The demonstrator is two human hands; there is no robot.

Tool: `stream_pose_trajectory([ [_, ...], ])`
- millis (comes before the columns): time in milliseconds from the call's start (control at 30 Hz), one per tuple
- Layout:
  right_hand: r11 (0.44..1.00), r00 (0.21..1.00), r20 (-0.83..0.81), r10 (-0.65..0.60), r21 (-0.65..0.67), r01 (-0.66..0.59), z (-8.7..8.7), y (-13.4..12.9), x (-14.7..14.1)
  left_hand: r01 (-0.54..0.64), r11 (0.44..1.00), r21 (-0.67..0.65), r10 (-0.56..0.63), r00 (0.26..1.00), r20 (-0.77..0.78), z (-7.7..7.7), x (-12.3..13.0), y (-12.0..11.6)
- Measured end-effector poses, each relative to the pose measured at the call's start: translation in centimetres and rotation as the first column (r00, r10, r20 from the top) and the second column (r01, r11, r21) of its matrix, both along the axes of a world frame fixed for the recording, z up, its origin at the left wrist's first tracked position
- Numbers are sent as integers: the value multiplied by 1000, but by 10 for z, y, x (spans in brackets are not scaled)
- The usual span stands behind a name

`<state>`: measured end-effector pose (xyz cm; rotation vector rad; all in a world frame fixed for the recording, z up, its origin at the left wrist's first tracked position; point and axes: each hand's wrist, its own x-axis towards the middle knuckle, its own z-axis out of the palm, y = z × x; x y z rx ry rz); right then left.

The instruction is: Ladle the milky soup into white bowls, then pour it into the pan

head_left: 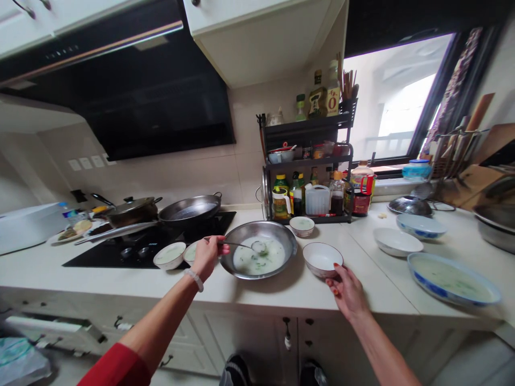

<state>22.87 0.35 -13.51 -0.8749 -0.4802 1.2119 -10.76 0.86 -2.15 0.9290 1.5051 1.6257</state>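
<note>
My left hand [208, 256] is closed around the handle of a ladle [256, 247]. The ladle's bowl dips into whitish soup with green bits in a wide metal basin [292, 252]. To the basin's right, my right hand [348, 288] pinches the rim of a white bowl [322, 253] with nothing in its visible inside. Two small bowls of the soup, one at the far left [169, 256] and one partly hidden behind my left hand [190, 254], stand left of the basin. Another small filled bowl [301, 226] stands behind it.
On the right are a blue-rimmed dish of soup [453, 279], a white bowl [397, 242] and a blue-patterned bowl [421, 226]. A black rack [308, 128] with bottles stands at the wall. A wok [190, 210] and a lidded pan [131, 210] sit on the black hob [108, 257].
</note>
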Motion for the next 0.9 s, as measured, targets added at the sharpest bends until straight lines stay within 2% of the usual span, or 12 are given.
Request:
stream_pose_trajectory([
  [200, 1000, 1000, 4, 21, 6, -21, -3, 3, 1, 8, 1000, 11, -9, 998, 60, 15, 1, -3],
  [467, 999, 999, 14, 45, 2, -45, -2, 1, 0, 46, 999, 12, -46, 997, 59, 32, 12, -2],
  [700, 994, 994, 39, 106, 22, -107, -2, 2, 1, 111, 993, 42, -113, 993, 41, 39, 23, 0],
  [900, 995, 993, 49, 104, -10, -104, 0, 9, 0, 129, 991, 26, -130, 990, 47, 48, 32, 2],
])
